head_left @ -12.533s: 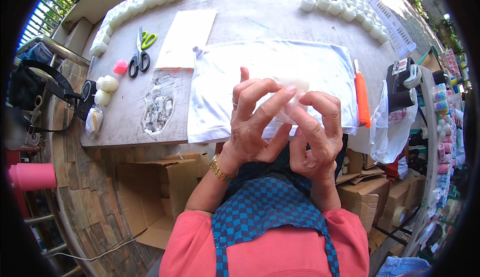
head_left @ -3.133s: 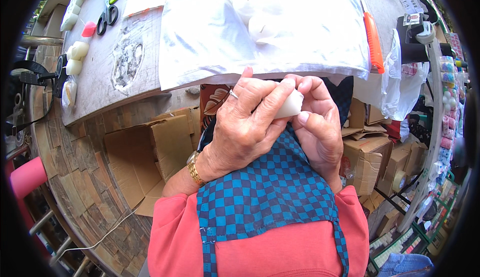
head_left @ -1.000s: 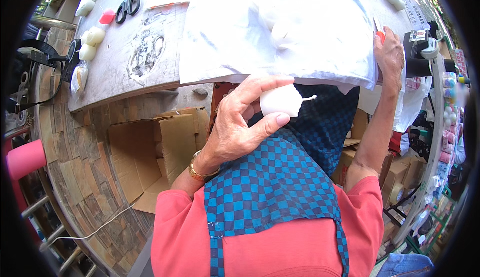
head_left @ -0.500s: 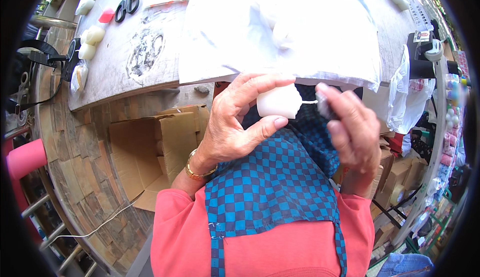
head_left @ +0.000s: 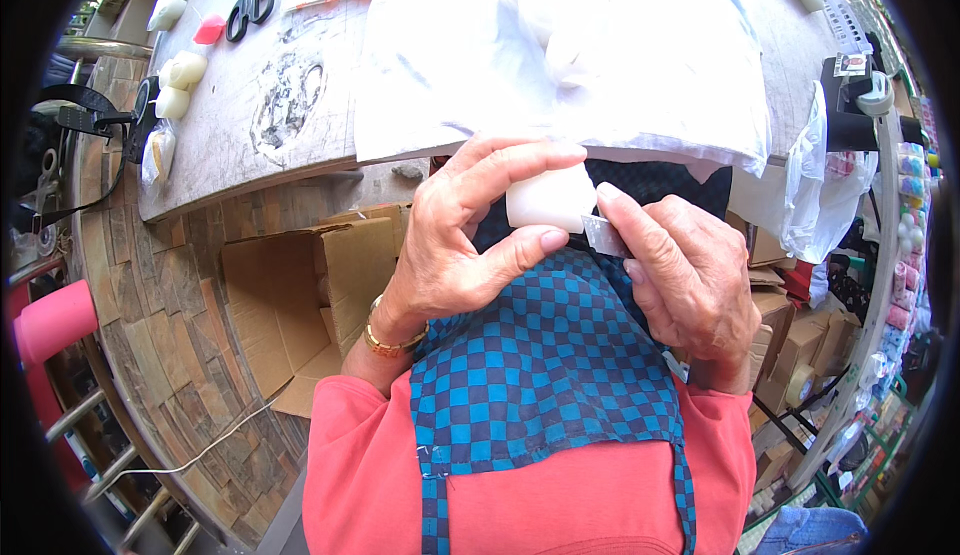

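A short white candle is pinched between the thumb and fingers of my left hand, lying on its side above my lap. My right hand grips a small flat metal blade between thumb and forefinger. The blade's edge meets the candle's right end, low on the rim. No wick shows at that end now; my right fingertips or the angle may cover it. Beyond both hands, a white cloth drapes over the table's front edge.
White candles and scissors lie on the table's left side. An open cardboard box stands on the floor at left. A plastic bag hangs at right. My checkered apron covers my lap.
My right hand, with the blade, has come in from the right and turned, bringing the blade against the candle's end. The wick that stuck out is out of sight. My left hand barely moved.
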Demonstrator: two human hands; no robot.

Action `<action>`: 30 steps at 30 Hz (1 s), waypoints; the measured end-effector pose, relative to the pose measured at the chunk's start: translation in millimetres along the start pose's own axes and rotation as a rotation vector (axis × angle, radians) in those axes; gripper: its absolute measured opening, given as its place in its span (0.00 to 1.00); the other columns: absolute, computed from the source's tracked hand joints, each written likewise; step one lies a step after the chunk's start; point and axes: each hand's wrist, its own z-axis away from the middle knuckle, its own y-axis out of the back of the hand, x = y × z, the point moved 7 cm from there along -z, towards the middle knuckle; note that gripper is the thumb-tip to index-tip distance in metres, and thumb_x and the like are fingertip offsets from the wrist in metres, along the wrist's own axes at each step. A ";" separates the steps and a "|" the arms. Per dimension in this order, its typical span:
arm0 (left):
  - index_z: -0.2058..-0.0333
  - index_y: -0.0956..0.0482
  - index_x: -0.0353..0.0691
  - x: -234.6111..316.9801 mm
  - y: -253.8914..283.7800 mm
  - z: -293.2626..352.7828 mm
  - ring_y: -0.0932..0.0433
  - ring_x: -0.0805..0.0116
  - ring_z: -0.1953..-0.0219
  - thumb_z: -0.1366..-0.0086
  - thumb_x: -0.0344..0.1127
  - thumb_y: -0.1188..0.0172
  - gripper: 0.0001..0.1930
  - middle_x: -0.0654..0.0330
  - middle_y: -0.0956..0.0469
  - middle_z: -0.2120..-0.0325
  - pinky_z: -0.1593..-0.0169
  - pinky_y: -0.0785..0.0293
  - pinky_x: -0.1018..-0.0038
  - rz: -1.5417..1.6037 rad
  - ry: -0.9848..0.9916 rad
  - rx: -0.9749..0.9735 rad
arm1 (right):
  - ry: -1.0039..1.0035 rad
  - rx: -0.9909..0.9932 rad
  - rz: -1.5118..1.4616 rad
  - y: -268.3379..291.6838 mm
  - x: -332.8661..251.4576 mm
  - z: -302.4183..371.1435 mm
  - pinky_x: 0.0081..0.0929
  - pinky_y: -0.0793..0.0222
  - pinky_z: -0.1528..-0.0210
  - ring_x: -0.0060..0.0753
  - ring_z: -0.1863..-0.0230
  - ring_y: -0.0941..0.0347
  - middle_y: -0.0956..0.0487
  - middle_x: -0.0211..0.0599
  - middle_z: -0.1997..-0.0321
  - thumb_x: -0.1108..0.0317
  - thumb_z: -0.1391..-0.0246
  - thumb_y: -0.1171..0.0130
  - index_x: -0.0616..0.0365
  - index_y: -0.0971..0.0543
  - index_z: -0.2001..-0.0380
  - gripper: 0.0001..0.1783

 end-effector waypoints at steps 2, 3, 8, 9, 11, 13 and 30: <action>0.49 0.20 0.42 -0.9 -0.1 -0.7 0.23 0.57 0.47 0.49 0.33 0.30 0.26 0.53 0.20 0.52 0.42 0.28 0.64 0.017 0.007 -0.011 | -0.006 -0.008 0.003 0.2 -0.2 -0.1 0.34 0.27 0.72 0.37 0.73 0.25 0.23 0.41 0.70 0.75 0.52 0.44 0.66 0.24 0.45 0.27; 0.49 0.19 0.42 -1.2 -0.4 -1.1 0.23 0.57 0.47 0.49 0.34 0.30 0.26 0.53 0.20 0.53 0.42 0.28 0.64 0.012 0.004 -0.014 | -0.010 -0.010 0.003 0.3 -0.2 -0.1 0.34 0.27 0.72 0.37 0.73 0.25 0.23 0.41 0.70 0.75 0.52 0.44 0.66 0.24 0.45 0.27; 0.50 0.19 0.41 -1.6 -1.5 -1.8 0.23 0.57 0.48 0.49 0.34 0.30 0.25 0.53 0.19 0.54 0.43 0.28 0.64 -0.021 -0.003 -0.023 | -0.009 -0.009 0.017 -1.1 1.1 1.6 0.35 0.27 0.72 0.37 0.74 0.25 0.23 0.41 0.71 0.75 0.54 0.42 0.66 0.24 0.46 0.28; 0.50 0.18 0.41 -1.5 -2.0 -2.1 0.23 0.57 0.48 0.49 0.34 0.30 0.25 0.53 0.19 0.54 0.43 0.27 0.64 -0.021 0.003 -0.031 | -0.018 -0.023 0.016 -0.9 0.9 2.1 0.35 0.27 0.72 0.38 0.74 0.25 0.23 0.41 0.71 0.76 0.55 0.42 0.66 0.24 0.46 0.28; 0.51 0.18 0.41 -0.6 -2.8 -2.4 0.22 0.57 0.48 0.50 0.34 0.30 0.24 0.53 0.19 0.55 0.43 0.27 0.64 -0.019 0.015 -0.046 | -0.032 -0.053 0.007 -0.7 1.5 2.6 0.35 0.27 0.72 0.38 0.74 0.25 0.23 0.41 0.71 0.76 0.56 0.42 0.66 0.24 0.46 0.29; 0.51 0.18 0.40 0.2 -3.4 -3.5 0.22 0.57 0.48 0.50 0.35 0.30 0.24 0.53 0.19 0.55 0.43 0.27 0.64 -0.029 0.005 -0.062 | -0.043 -0.081 -0.010 -0.1 2.7 3.6 0.35 0.27 0.72 0.38 0.74 0.25 0.24 0.41 0.71 0.76 0.56 0.42 0.66 0.24 0.46 0.29; 0.50 0.19 0.38 4.8 -4.3 -9.4 0.23 0.57 0.48 0.47 0.36 0.30 0.24 0.51 0.20 0.54 0.43 0.28 0.65 -0.010 -0.055 -0.063 | -0.086 0.135 -0.035 0.5 11.3 12.1 0.32 0.30 0.72 0.36 0.74 0.27 0.23 0.44 0.68 0.75 0.45 0.46 0.70 0.25 0.45 0.23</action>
